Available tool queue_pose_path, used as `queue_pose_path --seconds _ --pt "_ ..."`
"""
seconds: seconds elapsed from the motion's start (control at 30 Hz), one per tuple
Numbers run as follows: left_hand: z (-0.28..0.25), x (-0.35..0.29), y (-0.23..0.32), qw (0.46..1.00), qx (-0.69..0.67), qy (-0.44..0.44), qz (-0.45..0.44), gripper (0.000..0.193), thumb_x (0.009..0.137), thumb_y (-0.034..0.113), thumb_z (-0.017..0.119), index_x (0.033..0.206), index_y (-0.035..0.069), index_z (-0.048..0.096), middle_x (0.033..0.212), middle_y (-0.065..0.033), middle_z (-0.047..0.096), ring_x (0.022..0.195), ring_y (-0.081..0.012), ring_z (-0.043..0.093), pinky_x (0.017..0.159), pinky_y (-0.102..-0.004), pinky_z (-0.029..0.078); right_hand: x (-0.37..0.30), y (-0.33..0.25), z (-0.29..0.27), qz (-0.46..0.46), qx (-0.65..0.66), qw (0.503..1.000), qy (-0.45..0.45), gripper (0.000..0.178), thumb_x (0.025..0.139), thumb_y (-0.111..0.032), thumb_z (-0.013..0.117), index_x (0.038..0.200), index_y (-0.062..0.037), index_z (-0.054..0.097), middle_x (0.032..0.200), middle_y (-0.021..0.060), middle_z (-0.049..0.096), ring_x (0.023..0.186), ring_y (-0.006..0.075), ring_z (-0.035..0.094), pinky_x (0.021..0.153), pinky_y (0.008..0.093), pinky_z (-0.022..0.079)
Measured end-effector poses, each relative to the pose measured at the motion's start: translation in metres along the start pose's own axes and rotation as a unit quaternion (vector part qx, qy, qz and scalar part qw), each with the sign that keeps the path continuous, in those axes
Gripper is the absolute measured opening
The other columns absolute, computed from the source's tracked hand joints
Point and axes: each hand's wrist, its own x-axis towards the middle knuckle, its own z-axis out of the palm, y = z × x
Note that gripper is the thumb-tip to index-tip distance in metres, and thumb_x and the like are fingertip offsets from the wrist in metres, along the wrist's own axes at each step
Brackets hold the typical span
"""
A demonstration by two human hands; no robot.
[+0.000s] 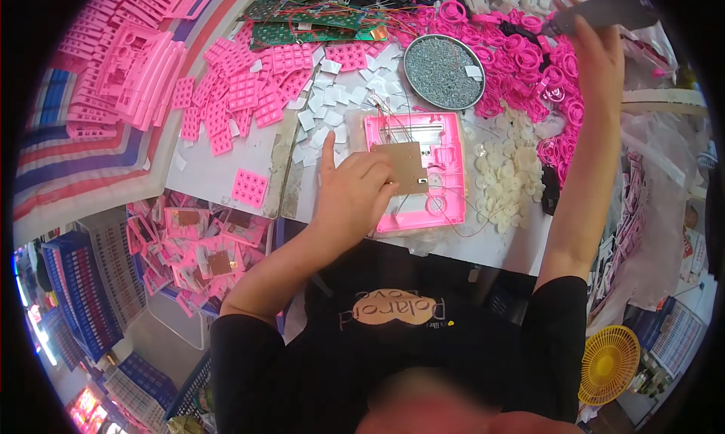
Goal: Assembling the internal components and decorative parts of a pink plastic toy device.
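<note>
A pink plastic housing point(456, 200) lies open side up in front of me, with thin wires and a brown circuit board point(408, 162) in it. My left hand point(355, 185) is at the board's left edge, its fingers bent onto the board and one finger sticking out to the far left. At the far right my right hand point(600, 53) is raised over the pink rings, closed around a dark grey tool with a thick body point(608, 13). The tool is blurred, so its exact kind does not show.
A round dish point(444, 72) of small grey metal pieces stands behind the housing. White squares point(325, 106), pink keypads point(242, 90), pink rings point(529, 56) and pale discs point(506, 170) lie around it. Green circuit boards point(317, 30) are at the back; a bin of pink parts point(200, 245) is lower left.
</note>
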Motion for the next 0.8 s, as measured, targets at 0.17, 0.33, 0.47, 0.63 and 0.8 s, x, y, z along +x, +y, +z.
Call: queue_pose_path --seconds 0.17,0.33,0.47,0.63,0.8 --pt "0.004 -0.003 0.001 0.999 -0.012 0.033 -0.016 0.011 0.085 0.013 0.076 0.092 0.013 0.068 0.099 -0.0001 0.071 0.1 -0.0189 0.068 0.12 -0.0632 0.005 -0.036 -0.053 0.033 0.153 0.26 0.936 -0.183 0.045 0.089 -0.009 0.07 0.13 0.0015 0.054 0.097 0.0114 0.069 0.095 0.0188 0.068 0.091 0.0346 0.054" --pt "0.006 -0.006 0.004 0.995 -0.029 0.087 -0.046 0.008 0.085 0.014 0.075 0.088 0.014 0.069 0.097 0.0044 0.07 0.097 -0.0155 0.067 0.118 -0.0645 0.004 -0.128 -0.134 0.096 0.089 0.544 0.803 -0.225 0.067 0.09 -0.012 0.075 0.146 -0.0054 0.04 0.084 0.0095 0.066 0.076 0.0219 0.065 0.077 0.0454 0.057" --pt "0.006 -0.002 0.006 0.994 -0.043 0.088 -0.052 0.01 0.082 0.012 0.077 0.087 0.013 0.068 0.094 0.004 0.07 0.094 -0.0157 0.068 0.118 -0.0639 0.006 -0.155 -0.141 0.104 0.114 0.522 0.825 -0.184 0.056 0.094 -0.018 0.072 0.141 -0.008 0.043 0.07 0.0036 0.053 0.062 0.0157 0.053 0.063 0.0357 0.049" --pt "0.006 -0.001 0.005 0.992 -0.064 0.094 -0.05 0.013 0.079 0.011 0.078 0.086 0.013 0.067 0.092 0.0043 0.069 0.093 -0.0158 0.067 0.118 -0.0635 0.007 -0.166 -0.14 0.113 0.108 0.518 0.829 -0.181 0.048 0.096 -0.02 0.071 0.134 -0.0075 0.045 0.066 0.0023 0.05 0.058 0.0139 0.05 0.059 0.0336 0.048" --pt "0.01 -0.003 0.0 0.992 -0.057 0.104 -0.038 0.017 0.076 0.011 0.08 0.085 0.014 0.066 0.091 0.0051 0.067 0.091 -0.0161 0.067 0.117 -0.0637 0.008 -0.174 -0.135 0.118 0.092 0.487 0.846 -0.198 0.044 0.096 -0.02 0.071 0.131 -0.0072 0.046 0.067 0.0023 0.051 0.058 0.0133 0.05 0.059 0.0334 0.049"
